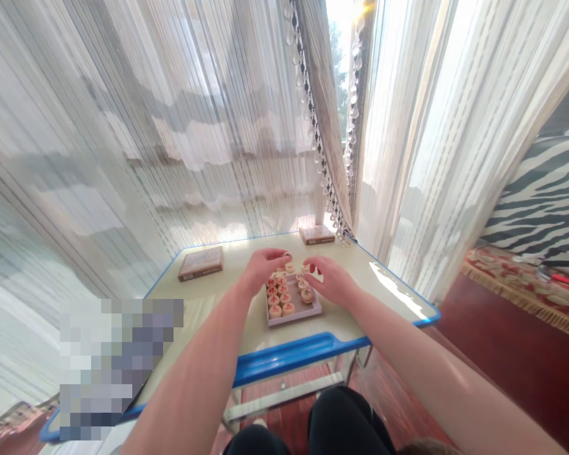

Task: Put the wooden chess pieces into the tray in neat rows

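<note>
Round wooden Chinese chess pieces (pixel 274 300) stand in a shallow pale tray (pixel 294 320) on the table. Red-marked pieces fill its left side, while dark-marked pieces (pixel 306 296) are along the right. Above the tray's far left corner, my left hand (pixel 264 268) pinches a chess piece (pixel 287 256) between thumb and fingertips. My right hand (pixel 329 279) hovers over the far right side with its fingers curved and thumb apart. Another piece (pixel 306 268) shows by its fingertips, and no grip on it is visible. Both hands partly cover the tray's far end.
The cream table (pixel 232 328) has a blue edge with a moulded groove at the front. A flat box (pixel 201 263) lies at the back left, another box (pixel 317 234) at the back right. Sheer curtains (pixel 194 158) hang behind. A pixelated patch covers the left side.
</note>
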The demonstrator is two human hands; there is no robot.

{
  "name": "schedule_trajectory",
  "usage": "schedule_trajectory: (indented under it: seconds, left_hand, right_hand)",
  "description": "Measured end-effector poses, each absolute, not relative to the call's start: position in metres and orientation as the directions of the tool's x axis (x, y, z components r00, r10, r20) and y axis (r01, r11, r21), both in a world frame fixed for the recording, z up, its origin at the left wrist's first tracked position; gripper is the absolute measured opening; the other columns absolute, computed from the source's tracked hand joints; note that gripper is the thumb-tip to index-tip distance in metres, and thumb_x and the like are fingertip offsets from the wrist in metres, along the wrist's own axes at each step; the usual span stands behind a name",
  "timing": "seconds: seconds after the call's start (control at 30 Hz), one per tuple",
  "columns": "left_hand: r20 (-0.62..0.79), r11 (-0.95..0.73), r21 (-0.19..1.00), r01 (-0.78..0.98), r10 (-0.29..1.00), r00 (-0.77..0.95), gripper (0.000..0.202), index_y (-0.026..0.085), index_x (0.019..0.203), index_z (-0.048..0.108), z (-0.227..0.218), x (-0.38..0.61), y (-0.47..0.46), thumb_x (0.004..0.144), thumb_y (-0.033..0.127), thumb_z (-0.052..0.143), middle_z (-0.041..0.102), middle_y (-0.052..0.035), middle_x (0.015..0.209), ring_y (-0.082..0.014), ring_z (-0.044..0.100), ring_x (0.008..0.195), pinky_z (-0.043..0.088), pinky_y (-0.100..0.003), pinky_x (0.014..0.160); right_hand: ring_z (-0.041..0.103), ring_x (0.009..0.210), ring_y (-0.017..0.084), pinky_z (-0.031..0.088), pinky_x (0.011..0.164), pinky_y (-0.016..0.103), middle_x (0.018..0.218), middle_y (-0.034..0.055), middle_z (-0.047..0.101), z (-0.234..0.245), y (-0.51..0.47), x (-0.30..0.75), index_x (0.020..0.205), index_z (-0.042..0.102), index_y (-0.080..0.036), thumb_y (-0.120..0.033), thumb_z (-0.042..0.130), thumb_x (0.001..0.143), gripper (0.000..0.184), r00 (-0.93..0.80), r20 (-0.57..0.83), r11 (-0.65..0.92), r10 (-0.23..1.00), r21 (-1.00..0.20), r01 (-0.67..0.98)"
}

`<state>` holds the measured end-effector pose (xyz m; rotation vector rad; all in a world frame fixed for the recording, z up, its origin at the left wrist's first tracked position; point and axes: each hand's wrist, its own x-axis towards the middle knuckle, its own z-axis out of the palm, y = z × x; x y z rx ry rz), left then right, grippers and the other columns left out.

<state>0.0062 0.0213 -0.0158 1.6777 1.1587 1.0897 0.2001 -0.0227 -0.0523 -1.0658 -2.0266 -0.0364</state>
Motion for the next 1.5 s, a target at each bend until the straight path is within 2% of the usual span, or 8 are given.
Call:
schedule_trajectory:
  seconds: [0.2,0.43,0.6,0.97,1.23,1.33,1.43,1.5]
  left_hand:
    - [0.066,-0.188,0.942,0.278,0.916,0.395,0.038,0.013,0.083,0.069,-0.015,0.01,0.013,0.06,0.043,0.072,0.067,-0.0054,0.072,-0.0143,0.061,0.064,0.041,-0.023,0.054]
    - [0.02,-0.195,0.939,0.282,0.852,0.523,0.042,0.015,0.095,0.068,-0.007,0.01,0.006,0.064,0.043,0.071,0.069,-0.007,0.078,-0.0153,0.064,0.068,0.04,-0.022,0.053]
    - [-0.003,-0.223,0.936,0.273,0.77,0.639,0.04,0.014,0.094,0.068,-0.004,0.01,0.003,0.068,0.044,0.068,0.069,-0.0077,0.083,-0.0166,0.066,0.07,0.039,-0.02,0.051]
    - [0.009,-0.23,0.937,0.262,0.766,0.642,0.034,0.014,0.084,0.071,-0.005,0.009,0.001,0.065,0.042,0.07,0.068,-0.0069,0.076,-0.0131,0.061,0.058,0.045,-0.024,0.054]
    - [-0.016,-0.254,0.916,0.31,0.749,0.662,0.036,0.013,0.086,0.071,0.004,0.013,-0.009,0.065,0.042,0.069,0.069,-0.0094,0.082,-0.0171,0.064,0.069,0.048,-0.026,0.063]
    - [0.023,-0.269,0.897,0.351,0.822,0.57,0.041,0.014,0.095,0.069,0.005,0.013,-0.007,0.067,0.043,0.067,0.07,-0.0085,0.082,-0.0149,0.062,0.062,0.045,-0.024,0.056]
    - [0.229,-0.306,0.84,0.448,0.948,0.22,0.046,0.016,0.109,0.062,0.001,0.008,0.003,0.076,0.046,0.055,0.07,-0.0075,0.085,-0.0144,0.06,0.059,0.045,-0.025,0.054]
    - [0.373,-0.32,0.731,0.603,0.927,0.04,0.04,0.016,0.105,0.064,-0.003,0.003,0.01,0.08,0.043,0.048,0.07,-0.0063,0.08,-0.0166,0.061,0.064,0.045,-0.027,0.061]
  right_hand:
    - [0.053,0.07,0.014,0.043,0.067,0.028,0.079,0.0006,0.059,-0.053,-0.025,0.197,0.103,0.054,-0.021,-0.033,0.057,0.08,0.026,-0.231,0.668,0.6,0.707,-0.394,0.696]
    - [0.054,0.069,0.015,0.043,0.066,0.027,0.074,0.0,0.059,-0.054,-0.028,0.195,0.104,0.054,-0.021,-0.034,0.058,0.079,0.029,-0.235,0.703,0.62,0.671,-0.359,0.698]
    - [0.054,0.07,0.016,0.043,0.067,0.028,0.071,0.0012,0.06,-0.052,-0.029,0.195,0.097,0.057,-0.02,-0.031,0.056,0.081,0.019,-0.247,0.764,0.664,0.596,-0.296,0.687]
    - [0.053,0.077,0.016,0.044,0.07,0.028,0.078,0.0016,0.057,-0.049,-0.031,0.196,0.089,0.059,-0.022,-0.026,0.06,0.076,0.013,-0.282,0.727,0.684,0.626,-0.339,0.645]
    - [0.055,0.08,0.015,0.046,0.071,0.028,0.085,0.0023,0.058,-0.046,-0.037,0.196,0.092,0.06,-0.022,-0.02,0.06,0.072,0.02,-0.283,0.724,0.712,0.63,-0.393,0.582]
    - [0.056,0.079,0.015,0.047,0.071,0.027,0.087,0.0026,0.058,-0.045,-0.037,0.198,0.095,0.062,-0.022,-0.021,0.061,0.073,0.023,-0.265,0.742,0.725,0.616,-0.403,0.558]
    - [0.057,0.081,0.015,0.048,0.07,0.027,0.09,0.0036,0.06,-0.044,-0.04,0.199,0.098,0.063,-0.023,-0.025,0.061,0.075,0.024,-0.238,0.762,0.738,0.602,-0.417,0.531]
    - [0.057,0.078,0.014,0.048,0.069,0.027,0.093,0.0043,0.061,-0.044,-0.042,0.199,0.099,0.064,-0.022,-0.027,0.061,0.074,0.025,-0.255,0.747,0.741,0.614,-0.436,0.511]
